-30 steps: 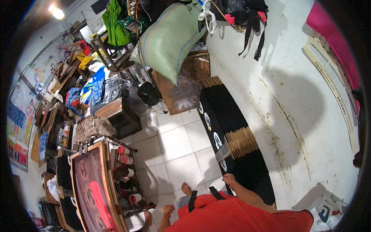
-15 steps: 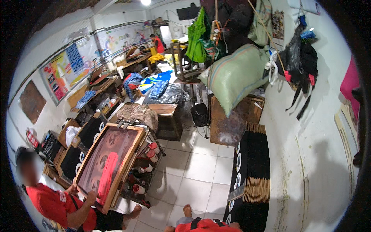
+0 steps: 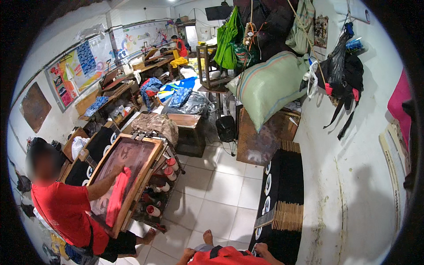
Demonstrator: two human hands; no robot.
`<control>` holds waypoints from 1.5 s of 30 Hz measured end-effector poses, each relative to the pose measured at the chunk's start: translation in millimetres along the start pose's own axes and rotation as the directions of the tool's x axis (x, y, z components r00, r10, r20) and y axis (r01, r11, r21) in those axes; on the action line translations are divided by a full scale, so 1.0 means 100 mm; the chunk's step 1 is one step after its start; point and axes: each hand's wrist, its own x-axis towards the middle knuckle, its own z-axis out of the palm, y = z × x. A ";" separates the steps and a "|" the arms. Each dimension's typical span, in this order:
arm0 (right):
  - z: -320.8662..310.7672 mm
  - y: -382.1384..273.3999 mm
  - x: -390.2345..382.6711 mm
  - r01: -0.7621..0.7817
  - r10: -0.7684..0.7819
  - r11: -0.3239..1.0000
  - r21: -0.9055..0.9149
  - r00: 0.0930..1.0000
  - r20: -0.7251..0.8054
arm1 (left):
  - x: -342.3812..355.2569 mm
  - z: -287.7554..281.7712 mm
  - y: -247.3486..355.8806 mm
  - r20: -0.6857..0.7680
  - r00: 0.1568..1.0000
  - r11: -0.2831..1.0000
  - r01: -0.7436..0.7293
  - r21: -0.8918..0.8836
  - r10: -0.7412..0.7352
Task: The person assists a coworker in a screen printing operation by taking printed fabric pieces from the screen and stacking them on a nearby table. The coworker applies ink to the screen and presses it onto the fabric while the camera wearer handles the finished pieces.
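At the bottom edge my left hand [image 3: 188, 252] is closed beside the red fabric at my waist [image 3: 216, 258]. My right hand [image 3: 260, 248], also closed, is at the other side of my waist, beside a long rack of black printed pieces [image 3: 285, 176] with wooden slats and white round prints. What either hand holds is too small or hidden to make out. To the left, a co-worker in red [image 3: 59, 212] leans over a wooden-framed printing screen [image 3: 112, 185], one hand [image 3: 117, 170] at a band of red ink on it.
A cart [image 3: 161, 190] with ink pots stands by the screen. Tiled floor [image 3: 205, 194] lies between it and the rack. A large pale green sack [image 3: 269, 88] rests on a brown board [image 3: 260, 145]. Cluttered benches [image 3: 123, 92], hanging bags and another person [image 3: 180, 47] are farther back.
The view has lifted from the floor to the room, bringing the co-worker into sight, whose arm has reached farther up the screen. My right hand is lower in the picture than a second ago.
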 end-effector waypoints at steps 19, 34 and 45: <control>0.37 0.44 0.67 0.007 0.024 0.994 -0.111 0.959 0.281 | -0.15 -0.04 0.22 -0.046 0.895 0.895 0.439 -0.078 -0.443; 0.09 -0.25 0.54 0.060 -0.037 0.980 -0.190 0.992 0.121 | -0.32 -0.03 0.38 -0.154 0.966 0.969 0.225 0.104 -0.208; 0.12 0.23 0.79 0.484 -0.363 0.442 -0.756 0.867 0.343 | -0.20 0.05 0.13 -0.205 0.948 0.968 0.251 0.016 -0.242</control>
